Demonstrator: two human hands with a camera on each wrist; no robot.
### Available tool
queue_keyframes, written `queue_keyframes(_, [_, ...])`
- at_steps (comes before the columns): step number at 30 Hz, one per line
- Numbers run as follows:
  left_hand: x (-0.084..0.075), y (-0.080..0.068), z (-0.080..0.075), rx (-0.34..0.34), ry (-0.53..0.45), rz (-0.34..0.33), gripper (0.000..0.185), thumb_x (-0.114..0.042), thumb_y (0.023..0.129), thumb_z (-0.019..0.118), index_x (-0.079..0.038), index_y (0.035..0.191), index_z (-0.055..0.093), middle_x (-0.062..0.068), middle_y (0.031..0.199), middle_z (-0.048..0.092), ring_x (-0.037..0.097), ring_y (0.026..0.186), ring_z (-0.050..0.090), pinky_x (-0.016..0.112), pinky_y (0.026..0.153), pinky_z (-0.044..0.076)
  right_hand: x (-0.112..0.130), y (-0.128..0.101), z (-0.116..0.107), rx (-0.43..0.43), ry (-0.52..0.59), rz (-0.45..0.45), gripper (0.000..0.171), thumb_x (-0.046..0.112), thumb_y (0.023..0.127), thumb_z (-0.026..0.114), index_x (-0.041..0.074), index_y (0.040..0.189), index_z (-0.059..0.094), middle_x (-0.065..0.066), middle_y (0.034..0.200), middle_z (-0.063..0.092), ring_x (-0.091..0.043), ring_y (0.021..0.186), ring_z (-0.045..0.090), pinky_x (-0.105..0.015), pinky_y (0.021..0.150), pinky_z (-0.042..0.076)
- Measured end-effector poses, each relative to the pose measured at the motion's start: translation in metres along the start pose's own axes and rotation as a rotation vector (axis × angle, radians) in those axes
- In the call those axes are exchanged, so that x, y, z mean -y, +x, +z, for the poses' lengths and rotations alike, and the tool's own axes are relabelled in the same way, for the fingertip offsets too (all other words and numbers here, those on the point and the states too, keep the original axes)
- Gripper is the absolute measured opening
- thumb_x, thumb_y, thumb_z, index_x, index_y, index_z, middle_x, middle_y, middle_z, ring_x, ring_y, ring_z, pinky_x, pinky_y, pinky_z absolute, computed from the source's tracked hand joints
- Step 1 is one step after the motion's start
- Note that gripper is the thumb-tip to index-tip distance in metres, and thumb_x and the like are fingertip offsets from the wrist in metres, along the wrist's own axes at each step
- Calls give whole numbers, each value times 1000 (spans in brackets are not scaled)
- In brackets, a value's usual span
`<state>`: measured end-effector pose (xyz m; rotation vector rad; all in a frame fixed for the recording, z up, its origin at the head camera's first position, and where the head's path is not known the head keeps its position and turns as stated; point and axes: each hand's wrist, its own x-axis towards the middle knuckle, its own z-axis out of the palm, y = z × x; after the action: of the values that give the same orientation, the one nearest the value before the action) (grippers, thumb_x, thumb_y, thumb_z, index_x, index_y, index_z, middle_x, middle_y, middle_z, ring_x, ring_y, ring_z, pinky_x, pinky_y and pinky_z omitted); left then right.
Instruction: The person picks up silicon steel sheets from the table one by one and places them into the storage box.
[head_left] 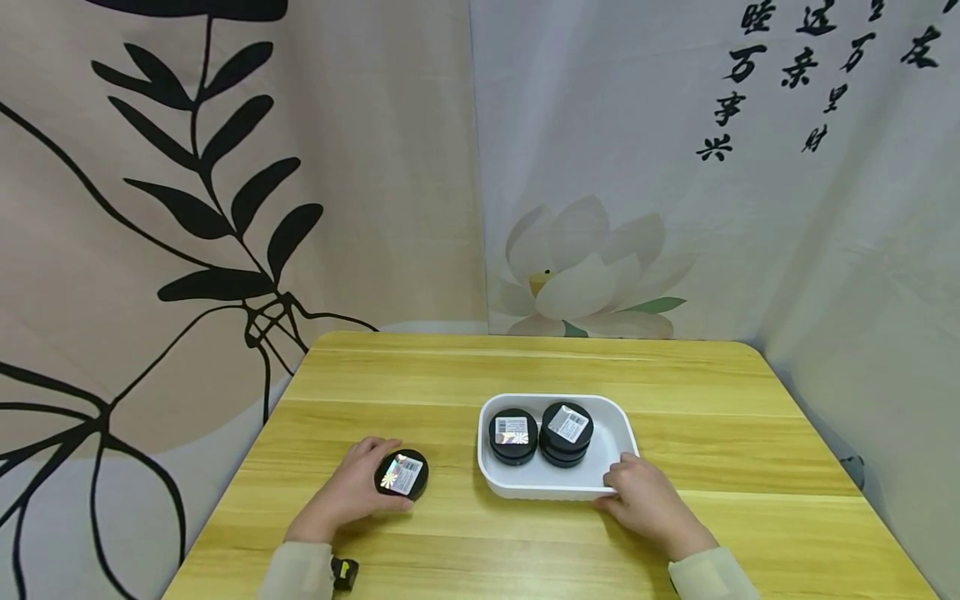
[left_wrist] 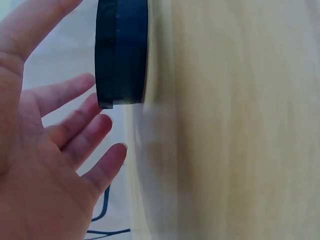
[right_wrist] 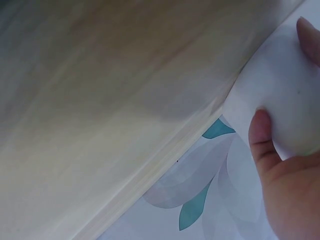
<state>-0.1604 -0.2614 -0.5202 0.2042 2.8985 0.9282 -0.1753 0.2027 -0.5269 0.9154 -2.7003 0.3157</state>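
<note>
The table [head_left: 675, 375] is pale wood with a smooth, faintly shiny grain. The tray [head_left: 551, 487] looks like smooth matt white plastic. The tins [head_left: 402, 474] are glossy black with paper labels. Printed cloth [head_left: 225, 208] hangs behind.

I see a light wooden table [head_left: 675, 375] bearing a white tray [head_left: 551, 486] and, well to its left, a lone black round tin [head_left: 402, 474].
</note>
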Motion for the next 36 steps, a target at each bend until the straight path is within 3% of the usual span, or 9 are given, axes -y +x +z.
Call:
queue_keyframes(9, [7, 3, -2, 30, -30, -3, 108, -53, 57, 95, -17, 148, 49, 10, 142, 50, 37, 136, 44, 65, 106, 41, 0, 0, -2, 6, -9, 4, 31, 33, 73, 86, 22, 63, 60, 14, 65, 55, -9, 68, 44, -27, 60, 40])
queue_keyframes(20, [8, 9, 5, 36, 29, 20, 107, -46, 52, 99, -16, 145, 53, 8, 135, 54, 33, 126, 49, 59, 102, 45, 0, 0, 0, 6, -9, 0, 31, 33, 73, 87, 22, 63, 59, 14, 65, 55, -9, 68, 45, -27, 60, 40])
queue_keyframes(36, [8, 9, 5, 34, 57, 18, 104, -44, 53, 98, -14, 142, 55, 9, 133, 56, 34, 125, 50, 58, 103, 44, 0, 0, -1, 5, -7, 0, 30, 33, 73, 87, 22, 63, 60, 14, 65, 56, -9, 68, 45, -28, 61, 40])
